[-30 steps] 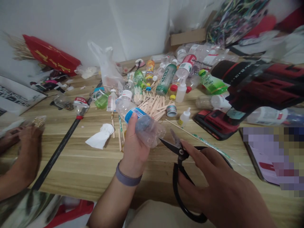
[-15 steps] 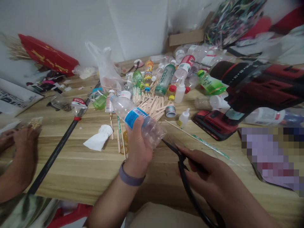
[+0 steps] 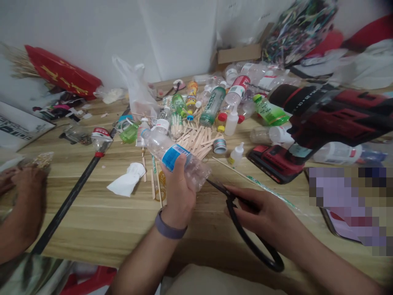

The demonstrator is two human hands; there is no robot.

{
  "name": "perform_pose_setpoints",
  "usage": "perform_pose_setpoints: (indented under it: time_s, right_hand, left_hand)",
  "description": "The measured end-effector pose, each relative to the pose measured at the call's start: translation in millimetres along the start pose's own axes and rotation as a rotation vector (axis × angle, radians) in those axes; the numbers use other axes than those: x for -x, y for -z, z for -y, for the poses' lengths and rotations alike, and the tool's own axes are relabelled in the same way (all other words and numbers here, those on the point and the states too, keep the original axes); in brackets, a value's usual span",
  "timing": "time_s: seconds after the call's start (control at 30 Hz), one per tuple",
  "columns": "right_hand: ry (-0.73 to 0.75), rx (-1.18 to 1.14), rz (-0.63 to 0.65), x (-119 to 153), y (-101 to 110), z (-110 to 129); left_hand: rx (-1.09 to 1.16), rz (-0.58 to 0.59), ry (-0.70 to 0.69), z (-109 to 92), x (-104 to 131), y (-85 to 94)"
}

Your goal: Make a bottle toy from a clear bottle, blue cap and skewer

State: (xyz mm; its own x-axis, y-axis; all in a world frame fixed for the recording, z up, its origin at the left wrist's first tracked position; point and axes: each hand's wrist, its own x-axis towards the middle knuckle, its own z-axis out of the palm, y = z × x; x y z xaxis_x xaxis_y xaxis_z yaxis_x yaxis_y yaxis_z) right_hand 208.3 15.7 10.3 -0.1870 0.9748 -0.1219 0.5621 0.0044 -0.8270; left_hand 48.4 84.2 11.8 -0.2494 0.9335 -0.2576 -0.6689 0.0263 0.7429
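Observation:
A clear plastic bottle (image 3: 156, 143) with a blue label lies tilted in my left hand (image 3: 181, 184), its neck pointing up and left. The fingers and thumb wrap round its lower half. My right hand (image 3: 260, 209) grips black-handled scissors (image 3: 235, 200) near the pivot. Their dark tip is at the bottle's base end; whether it touches or pierces the plastic I cannot tell. One large handle loop hangs below the right hand. Behind the bottle, wooden sticks (image 3: 199, 139) lie in a loose heap.
A red and black power drill (image 3: 294, 151) stands at the right, near a phone (image 3: 346, 217). Several plastic bottles (image 3: 213, 104) crowd the back. Crumpled white tissue (image 3: 127, 180) and a black pole (image 3: 69, 203) lie to the left. Another person's hands (image 3: 27, 180) work at the far left.
The scissors' handle loop has swung up and more of it shows below my right hand. The bottle stays in my left hand, and the view has shifted slightly.

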Motion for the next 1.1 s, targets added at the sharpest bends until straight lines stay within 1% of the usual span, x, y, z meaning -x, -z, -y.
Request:
perform_pose_setpoints:
  time_s: [0.03, 0.07, 0.1, 0.13, 0.2, 0.23, 0.27, 0.3, 0.33, 0.37, 0.47, 0.5, 0.53, 0.57, 0.6, 0.67, 0.7, 0.73, 0.77, 0.8, 0.83, 0.93, 0.97, 1.0, 1.03, 1.07, 1.1]
  right_hand:
    - [-0.053, -0.085, 0.061, -0.9, -1.1, -1.2]
    - [-0.070, -0.103, 0.066, -0.9, -2.5, -2.5]
    - [-0.050, -0.052, 0.011, -0.2, -4.2, -4.1]
    - [-0.003, 0.068, -0.093, 1.0, -5.8, -6.0]
    - [0.122, 0.403, -0.346, 3.9, -8.2, -9.8]
    - [0.173, 0.546, -0.435, 5.2, -8.6, -11.5]
    - [0.205, 0.633, -0.480, 6.0, -8.5, -12.8]
    - [0.214, 0.651, -0.483, 6.3, -7.9, -13.5]
    - [0.197, 0.600, -0.443, 6.1, -7.0, -13.9]
    - [0.155, 0.496, -0.368, 5.5, -6.2, -13.9]
    - [-0.019, 0.074, -0.077, 3.3, -6.2, -14.8]
    - [-0.060, -0.022, -0.029, 3.3, -7.4, -15.8]
    - [-0.069, -0.055, -0.022, 3.8, -9.1, -17.2]
    - [-0.048, -0.015, -0.070, 4.9, -11.0, -18.7]
    - [-0.006, 0.097, -0.159, 6.5, -12.8, -19.9]
    - [0.106, 0.441, -0.377, 10.5, -15.4, -20.9]
    - [0.152, 0.592, -0.465, 12.3, -15.8, -20.4]
    - [0.177, 0.678, -0.516, 13.5, -15.4, -19.2]
    - [0.175, 0.684, -0.519, 13.9, -14.4, -17.5]
    - [0.148, 0.611, -0.462, 13.4, -12.8, -15.6]
    - [0.094, 0.473, -0.369, 12.1, -10.7, -13.8]
    - [-0.124, -0.054, 0.029, 5.8, -4.5, -10.3]
    - [-0.178, -0.172, 0.136, 4.3, -3.4, -10.0]
    - [-0.204, -0.223, 0.189, 3.6, -3.0, -10.1]
    - [-0.195, -0.198, 0.178, 4.0, -3.5, -10.4]
    - [-0.158, -0.098, 0.102, 5.4, -4.8, -10.8]
    - [-0.101, 0.060, -0.027, 7.6, -6.6, -11.1]
  left_hand:
    - [0.002, -0.005, -0.025, -0.3, 0.3, -0.4]
    - [0.006, -0.018, -0.050, -0.3, 0.4, -0.9]
    - [0.004, -0.030, -0.067, 0.1, 0.4, -1.4]
    - [-0.010, -0.031, -0.066, 0.7, 0.2, -1.6]
    - [-0.037, -0.036, -0.058, 2.8, -0.2, -1.6]
    - [-0.043, -0.041, -0.055, 4.0, -0.2, -1.4]
    - [-0.043, -0.041, -0.051, 5.1, 0.0, -1.2]
    - [-0.038, -0.040, -0.047, 6.2, 0.5, -1.1]
    - [-0.030, -0.038, -0.040, 7.0, 1.1, -1.2]
    - [-0.023, -0.035, -0.030, 7.5, 1.9, -1.4]
    - [0.009, -0.028, -0.014, 7.6, 4.0, -3.1]
    - [0.021, -0.023, -0.016, 7.3, 4.4, -3.8]
    - [0.030, -0.018, -0.018, 7.0, 4.7, -4.3]
    - [0.036, -0.012, -0.019, 6.8, 4.9, -4.7]
    - [0.038, -0.006, -0.018, 6.7, 5.1, -4.8]
    - [0.034, -0.010, -0.015, 7.1, 5.9, -4.3]
    - [0.031, -0.019, -0.015, 7.5, 6.3, -3.7]
    - [0.027, -0.030, -0.016, 7.9, 6.9, -3.0]
    - [0.023, -0.040, -0.017, 8.2, 7.4, -2.3]
    - [0.019, -0.045, -0.016, 8.5, 7.8, -1.7]
    - [0.016, -0.044, -0.013, 8.5, 8.3, -1.3]
    - [0.019, -0.021, -0.011, 7.9, 9.2, -1.6]
    - [0.022, -0.016, -0.019, 7.6, 9.3, -2.0]
    - [0.022, -0.017, -0.030, 7.4, 9.4, -2.5]
    - [0.019, -0.021, -0.042, 7.5, 9.4, -2.8]
    - [0.014, -0.025, -0.047, 7.8, 9.4, -3.1]
    - [0.008, -0.033, -0.043, 8.4, 9.4, -3.0]
